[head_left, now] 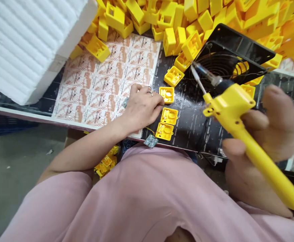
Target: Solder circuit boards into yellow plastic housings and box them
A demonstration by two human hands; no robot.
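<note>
My right hand (262,148) is close to the camera, wrapped round the yellow handle of a soldering iron (232,111), its metal tip raised over the black bench mat (194,124). My left hand (142,106) rests on the bench with fingers curled, touching a small open yellow plastic case (166,94). Two more open yellow cases (169,116) (164,131) lie in a row just below it. A small green circuit board (151,141) hangs on thin wires at the bench edge.
A large heap of yellow plastic cases (192,20) fills the back of the bench. A black fan (227,60) leans against the heap. A sheet of printed labels (104,80) lies left, with white foam (28,43) beyond. More yellow parts (106,163) sit below the bench.
</note>
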